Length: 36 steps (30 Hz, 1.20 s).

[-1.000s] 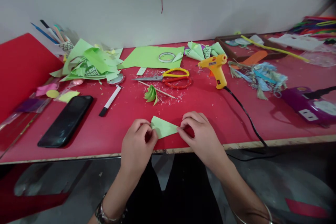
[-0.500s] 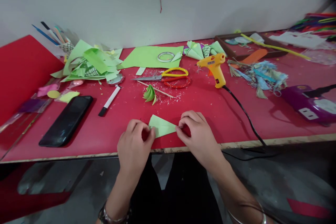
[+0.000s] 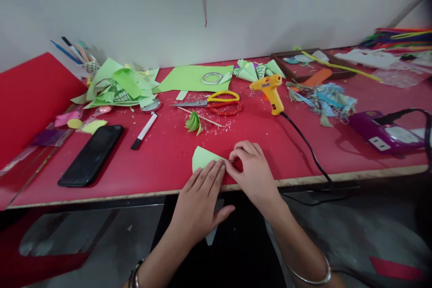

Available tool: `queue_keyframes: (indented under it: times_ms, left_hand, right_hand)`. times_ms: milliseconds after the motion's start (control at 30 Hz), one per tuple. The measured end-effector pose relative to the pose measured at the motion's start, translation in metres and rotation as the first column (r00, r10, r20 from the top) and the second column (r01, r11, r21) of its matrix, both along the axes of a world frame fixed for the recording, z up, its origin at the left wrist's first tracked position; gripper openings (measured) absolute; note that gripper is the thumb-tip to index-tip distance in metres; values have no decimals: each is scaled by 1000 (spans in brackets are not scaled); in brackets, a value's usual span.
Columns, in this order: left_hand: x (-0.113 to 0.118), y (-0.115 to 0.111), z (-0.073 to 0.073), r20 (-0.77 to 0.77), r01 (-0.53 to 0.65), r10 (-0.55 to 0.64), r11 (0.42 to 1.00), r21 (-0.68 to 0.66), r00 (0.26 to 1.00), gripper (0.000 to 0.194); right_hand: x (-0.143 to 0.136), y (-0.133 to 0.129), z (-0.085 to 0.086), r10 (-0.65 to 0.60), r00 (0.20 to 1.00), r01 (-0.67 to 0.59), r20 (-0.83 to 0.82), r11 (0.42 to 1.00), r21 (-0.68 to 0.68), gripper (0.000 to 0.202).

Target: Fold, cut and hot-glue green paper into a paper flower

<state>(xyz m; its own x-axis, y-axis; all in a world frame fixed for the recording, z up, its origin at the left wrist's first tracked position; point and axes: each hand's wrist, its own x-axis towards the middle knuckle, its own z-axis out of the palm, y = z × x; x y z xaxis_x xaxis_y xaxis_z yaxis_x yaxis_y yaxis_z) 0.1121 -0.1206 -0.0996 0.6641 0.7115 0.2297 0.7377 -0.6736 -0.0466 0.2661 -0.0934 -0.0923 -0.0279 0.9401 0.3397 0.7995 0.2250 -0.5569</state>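
Head view, from the left: a red board (image 3: 37,99) slants up at the end of the counter (image 3: 162,157), and a glossy black phone (image 3: 91,156) lies diagonally near the front. Behind it rises a heap of crumpled green paper scraps (image 3: 126,83), corners jutting outward; a white marker with a black cap (image 3: 145,130) lies nearby. A stretch of red surface separates phone from hands, leaving side room there.

In the middle, close to the pale, mottled front edge (image 3: 303,181), lies the folded green paper (image 3: 204,156), a smooth wedge with a rounded left side. The left hand (image 3: 200,202) has its fingers straightened and laid flat over it, grasping nothing, the palm reaching past the edge. Farther back are a pleated green fan shape (image 3: 193,123), a thin stick (image 3: 209,121) among fine shavings, and scissors (image 3: 195,103) with metal blades.

The right hand (image 3: 253,175) pinches the wedge's narrow tip between thumb and forefinger. Red surface also extends between this hand and the black cable (image 3: 308,149) of a yellow plastic glue gun (image 3: 272,92). Farther right come frayed blue-and-beige tassels (image 3: 326,99) and a rounded, shiny purple socket box (image 3: 384,132).
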Motion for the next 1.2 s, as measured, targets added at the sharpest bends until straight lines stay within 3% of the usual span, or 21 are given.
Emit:
queue_keyframes:
  times_ms: [433, 633, 733, 833, 933, 1100, 1200]
  left_hand:
    - [0, 0, -3, 51, -19, 21, 999, -39, 998, 63]
    - [-1, -2, 1, 35, -23, 26, 997, -74, 999, 66]
    - [-4, -2, 6, 62, 4, 2, 995, -101, 998, 64]
    - [-7, 7, 12, 153, 16, 7, 989, -147, 988, 57]
    - [-11, 23, 17, 249, -52, 89, 987, -149, 964, 47]
    - [-12, 40, 18, 278, -105, 144, 983, -152, 950, 28]
    - [-9, 40, 17, 338, -60, 118, 982, -179, 934, 17]
  right_hand:
    - [19, -3, -3, -40, 999, 38, 20, 997, 72, 8]
    - [20, -17, -6, 191, 981, -194, 34, 977, 89, 26]
    - [20, -23, -8, 222, 973, -228, 66, 968, 103, 28]
    - [20, -25, -7, 219, 975, -222, 40, 971, 93, 25]
    - [18, -24, -5, 187, 982, -186, -3, 980, 73, 20]
    - [14, -15, -8, 90, 995, -87, -35, 993, 75, 20]
    - [12, -11, -9, 85, 996, -83, -27, 995, 56, 14]
